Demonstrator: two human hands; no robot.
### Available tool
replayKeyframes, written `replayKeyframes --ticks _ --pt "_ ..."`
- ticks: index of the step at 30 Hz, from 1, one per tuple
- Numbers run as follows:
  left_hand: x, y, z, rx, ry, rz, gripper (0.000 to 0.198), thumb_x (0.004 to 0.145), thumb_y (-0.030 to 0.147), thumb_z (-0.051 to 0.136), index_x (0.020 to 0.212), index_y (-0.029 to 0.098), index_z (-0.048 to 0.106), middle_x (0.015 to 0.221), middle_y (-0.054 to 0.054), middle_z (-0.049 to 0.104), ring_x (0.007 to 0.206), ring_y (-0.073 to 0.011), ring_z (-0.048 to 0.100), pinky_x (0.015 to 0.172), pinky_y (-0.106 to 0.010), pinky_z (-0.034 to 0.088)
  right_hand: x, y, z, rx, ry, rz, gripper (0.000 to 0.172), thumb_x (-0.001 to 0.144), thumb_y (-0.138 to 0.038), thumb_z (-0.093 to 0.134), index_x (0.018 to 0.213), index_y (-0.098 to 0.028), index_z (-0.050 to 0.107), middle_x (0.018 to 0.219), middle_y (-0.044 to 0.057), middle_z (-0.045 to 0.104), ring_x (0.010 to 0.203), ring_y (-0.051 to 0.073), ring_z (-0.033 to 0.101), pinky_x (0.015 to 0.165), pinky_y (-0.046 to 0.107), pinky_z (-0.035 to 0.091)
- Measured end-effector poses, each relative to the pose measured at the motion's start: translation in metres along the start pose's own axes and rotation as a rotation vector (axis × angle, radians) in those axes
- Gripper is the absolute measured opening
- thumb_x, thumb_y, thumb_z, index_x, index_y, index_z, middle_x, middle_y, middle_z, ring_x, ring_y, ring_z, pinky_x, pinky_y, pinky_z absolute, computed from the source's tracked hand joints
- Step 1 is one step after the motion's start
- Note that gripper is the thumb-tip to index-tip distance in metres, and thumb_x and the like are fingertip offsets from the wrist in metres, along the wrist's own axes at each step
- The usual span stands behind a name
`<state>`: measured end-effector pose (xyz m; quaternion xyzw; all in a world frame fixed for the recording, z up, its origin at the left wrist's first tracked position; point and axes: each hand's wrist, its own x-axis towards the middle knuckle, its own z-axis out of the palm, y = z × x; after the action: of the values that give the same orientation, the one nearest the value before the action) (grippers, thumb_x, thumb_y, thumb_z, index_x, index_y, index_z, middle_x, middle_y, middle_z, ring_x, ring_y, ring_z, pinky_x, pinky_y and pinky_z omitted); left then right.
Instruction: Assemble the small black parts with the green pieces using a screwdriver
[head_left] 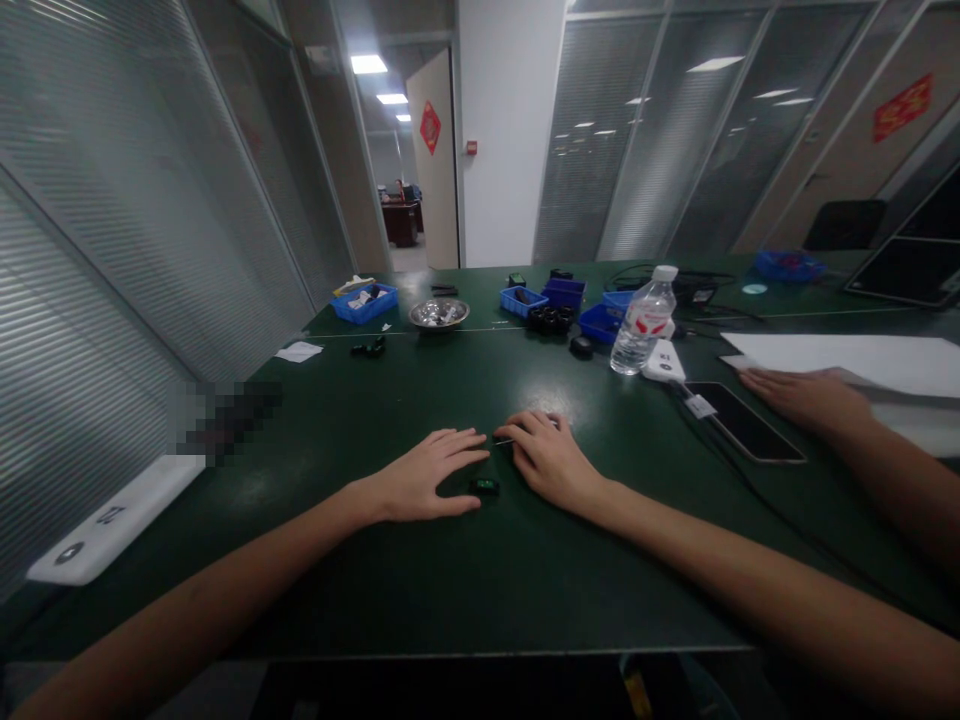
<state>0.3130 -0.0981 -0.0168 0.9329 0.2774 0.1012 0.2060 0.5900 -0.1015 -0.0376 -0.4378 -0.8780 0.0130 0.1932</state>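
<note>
My left hand [431, 475] lies palm down on the green table with its fingers stretched out and the thumb apart. Just off its thumb and fingertips sits a small black device with a green face [484, 487]. On the other side of that device, my right hand [547, 460] is bent over a slim tool with a thin metal shaft [502, 442]. The shaft sticks out to the left beneath the fingertips. Most of the tool is hidden under the hand, so its exact kind does not show.
A water bottle [645, 322], a phone [745, 422] and a cable stand to the right. Another person's hand [817, 400] rests by white paper [862, 355]. Farther back are a metal bowl [439, 314], a blue tray [364, 306] and small black parts [369, 347].
</note>
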Motion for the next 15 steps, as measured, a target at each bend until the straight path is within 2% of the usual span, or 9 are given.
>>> replayKeyframes --ticks 3,6,10,15 --pt "0.0 0.004 -0.002 -0.052 0.053 0.049 0.045 0.096 0.047 0.066 0.137 0.03 0.063 0.151 -0.006 0.055 0.146 -0.0292 0.043 0.125 -0.054 0.024 0.0 0.0 0.0 0.003 -0.01 0.006 0.035 0.099 -0.018 0.047 0.129 -0.026 0.061 0.127 0.011 0.061 0.118 0.028 0.054 0.104 0.054 0.037" --pt "0.0 0.004 -0.002 -0.085 0.115 0.094 0.028 0.097 0.035 0.065 0.124 0.027 0.07 0.133 -0.005 0.068 0.131 -0.0249 0.056 0.121 -0.05 0.031 0.0 -0.001 -0.002 0.007 0.001 0.014 0.034 0.099 -0.018 0.047 0.128 -0.027 0.062 0.127 0.01 0.061 0.12 0.029 0.054 0.106 0.057 0.033" --pt "-0.001 0.001 0.0 -0.108 0.215 0.072 0.026 0.097 0.03 0.065 0.123 0.024 0.069 0.118 -0.005 0.072 0.115 -0.0221 0.064 0.109 -0.043 0.043 0.0 -0.006 -0.01 0.064 0.039 -0.038 0.028 0.101 -0.022 0.047 0.123 -0.027 0.065 0.125 0.009 0.064 0.12 0.027 0.055 0.113 0.06 0.025" --pt "-0.002 0.002 0.004 -0.188 0.307 0.018 0.026 0.097 0.031 0.066 0.122 0.023 0.069 0.116 -0.006 0.072 0.108 -0.0217 0.065 0.099 -0.04 0.05 -0.001 -0.015 -0.024 0.156 0.02 -0.154 0.026 0.105 -0.033 0.046 0.114 -0.027 0.07 0.116 0.005 0.069 0.116 0.024 0.057 0.117 0.057 0.021"
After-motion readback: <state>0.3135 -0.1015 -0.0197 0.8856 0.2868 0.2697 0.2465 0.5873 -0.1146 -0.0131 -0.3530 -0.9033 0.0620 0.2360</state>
